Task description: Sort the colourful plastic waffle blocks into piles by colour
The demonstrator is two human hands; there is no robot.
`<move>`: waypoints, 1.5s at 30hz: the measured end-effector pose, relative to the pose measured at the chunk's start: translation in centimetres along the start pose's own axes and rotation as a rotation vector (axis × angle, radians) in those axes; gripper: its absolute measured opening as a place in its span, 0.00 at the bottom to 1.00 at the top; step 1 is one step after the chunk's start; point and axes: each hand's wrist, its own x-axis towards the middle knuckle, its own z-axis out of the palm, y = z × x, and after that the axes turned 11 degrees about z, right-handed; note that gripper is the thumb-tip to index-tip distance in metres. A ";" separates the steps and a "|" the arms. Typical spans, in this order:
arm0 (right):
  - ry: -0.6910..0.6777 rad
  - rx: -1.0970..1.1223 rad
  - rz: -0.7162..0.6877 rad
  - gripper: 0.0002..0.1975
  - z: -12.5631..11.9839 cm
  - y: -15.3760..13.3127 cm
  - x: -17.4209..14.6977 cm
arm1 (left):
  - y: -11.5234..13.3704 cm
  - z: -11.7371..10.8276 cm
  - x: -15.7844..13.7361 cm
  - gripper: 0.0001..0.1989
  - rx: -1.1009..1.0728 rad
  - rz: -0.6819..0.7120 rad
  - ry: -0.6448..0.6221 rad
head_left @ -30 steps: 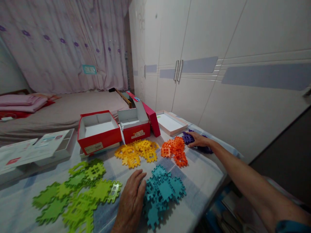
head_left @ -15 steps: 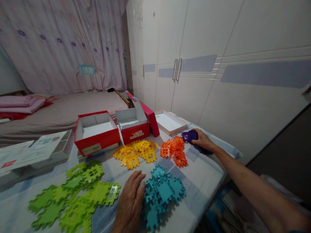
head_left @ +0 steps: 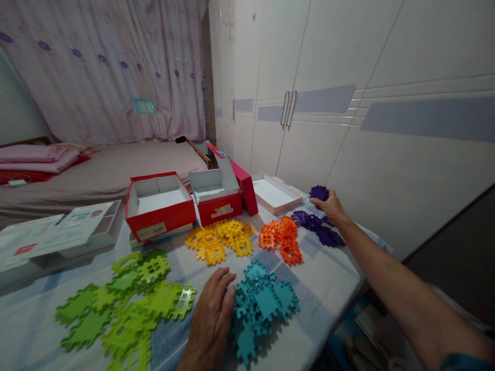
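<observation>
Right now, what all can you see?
Curtain: one, pink, far left
Wardrobe: one, white, right
Bed: one, beige, below curtain
Bedding: several, pink and red, on bed
Tablecloth: one, blue-white, foreground
Green pieces: many, green, front left
Teal pieces: many, teal, front centre
Yellow pieces: many, yellow, centre
Orange pieces: several, orange, beside yellow
Purple pieces: several, purple, beside orange
Held piece: one visible, purple, behind purple pieces
Red boxes: two, red, behind yellow pieces
Carton: one, crimson, beside red boxes
Tray: one, pale pink, beside carton
White packaging: count unclear, white, left edge
Left hand: one, beside teal pieces
Right hand: one, on held piece
</observation>
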 end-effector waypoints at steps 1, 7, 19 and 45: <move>-0.031 0.022 0.030 0.40 1.0 -0.9 0.3 | 0.1 0.0 0.0 0.24 -0.001 0.000 -0.001; -0.088 -0.122 0.050 0.35 7.4 -5.1 1.9 | 0.4 -0.1 0.0 0.24 -0.002 0.007 -0.010; -0.385 -0.677 0.016 0.33 1.2 0.2 -0.3 | 0.6 -0.1 0.2 0.24 0.022 0.035 -0.009; -0.360 -0.033 0.206 0.09 -0.8 -0.2 -2.1 | 0.7 -0.3 0.3 0.23 0.033 0.054 0.011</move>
